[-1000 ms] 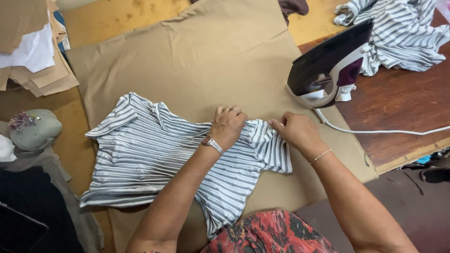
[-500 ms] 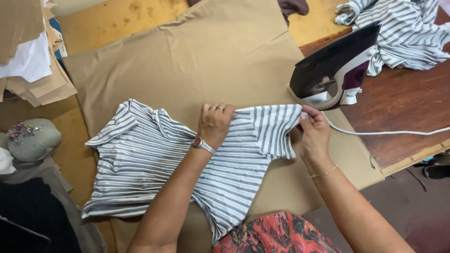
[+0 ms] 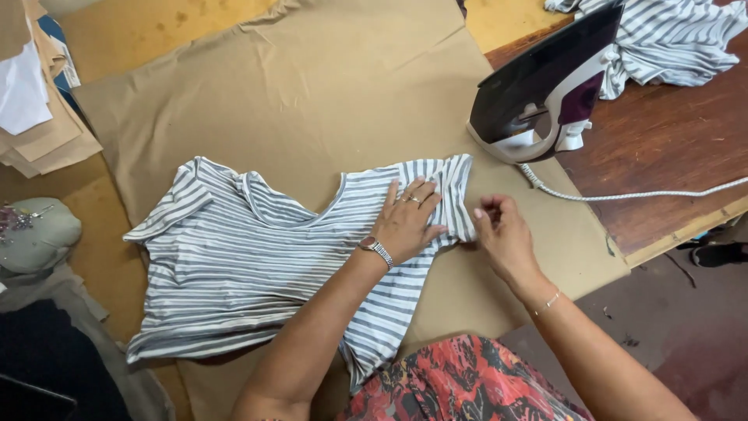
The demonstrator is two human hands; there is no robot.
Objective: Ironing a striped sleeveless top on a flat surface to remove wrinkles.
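A grey-and-white striped t-shirt lies spread on a tan padded ironing surface. My left hand, with a wristwatch, presses flat on the shirt's right sleeve, fingers apart. My right hand is just right of that sleeve's edge, fingers curled and pinched at the hem of the sleeve. A dark purple and white steam iron stands on its heel beyond my right hand, at the edge of the brown wooden table.
Another striped garment is heaped on the wooden table behind the iron. The iron's white cord runs right across the table. Stacked brown paper and cloth sit at the left, a grey pincushion below them.
The sleeve, held up and stretched toward the iron half a second ago, now lies flat. My right hand has drawn back from near the iron to the sleeve's hem.
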